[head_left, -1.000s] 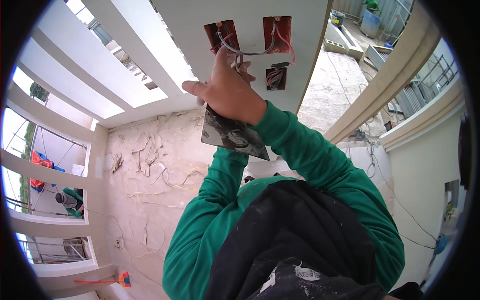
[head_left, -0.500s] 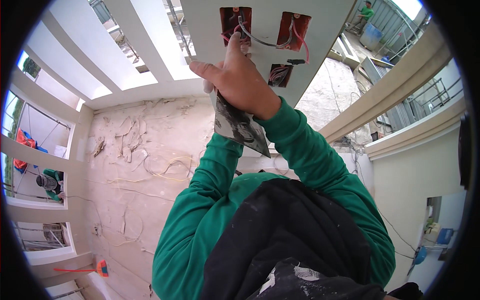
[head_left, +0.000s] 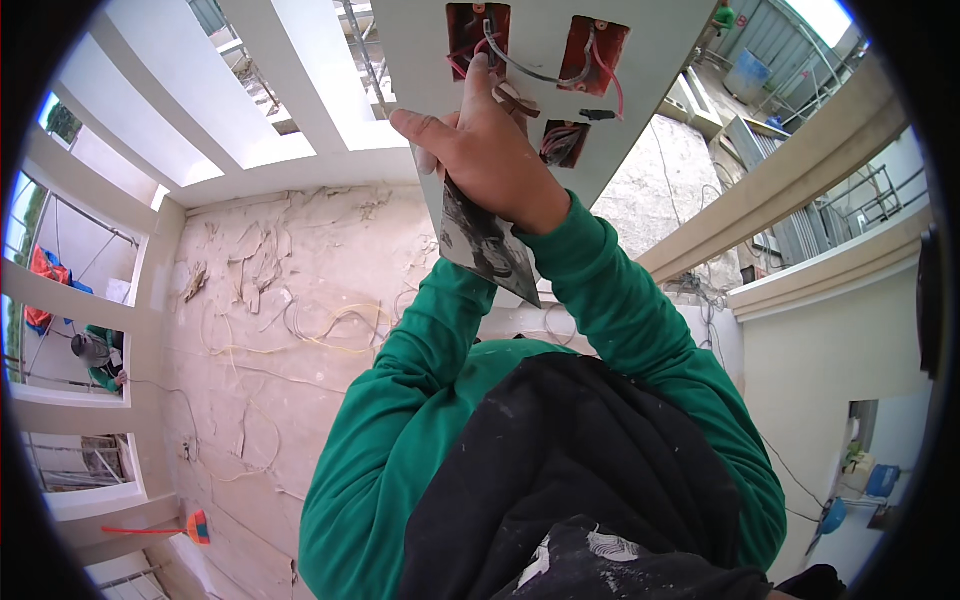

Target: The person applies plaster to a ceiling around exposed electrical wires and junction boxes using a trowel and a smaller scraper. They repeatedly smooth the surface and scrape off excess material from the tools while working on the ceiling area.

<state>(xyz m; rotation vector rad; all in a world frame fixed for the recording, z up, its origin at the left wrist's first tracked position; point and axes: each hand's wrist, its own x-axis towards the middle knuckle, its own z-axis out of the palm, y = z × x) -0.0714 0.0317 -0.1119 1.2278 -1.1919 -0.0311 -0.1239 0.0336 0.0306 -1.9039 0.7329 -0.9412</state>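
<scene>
My right hand [head_left: 500, 160] reaches up to a pale wall panel [head_left: 400, 30], index finger stretched to the lower edge of a red wiring box [head_left: 478, 25], thumb out to the left. Its other fingers curl out of sight; what they close on is unclear. A brown handle-like piece [head_left: 515, 98] shows beside the index finger. Below the hand hangs a flat metal blade [head_left: 485, 245] smeared with grey-white paste. My left forearm [head_left: 450, 300] passes up behind the blade, and the left hand is mostly hidden there. Pale fingertips [head_left: 427, 162] peek out below my right thumb.
Two more wiring boxes, one upper [head_left: 592, 60] and one lower [head_left: 563, 143], hold loose wires. Cables [head_left: 340, 325] and torn sheeting [head_left: 260, 270] lie across the floor. An orange broom [head_left: 197, 527] lies lower left. Another person [head_left: 98, 355] works beyond an opening at left.
The panel and its boxes sit slightly higher and further right in view. My right hand has moved a little up and right with them, and the brown piece now shows beside the index finger.
</scene>
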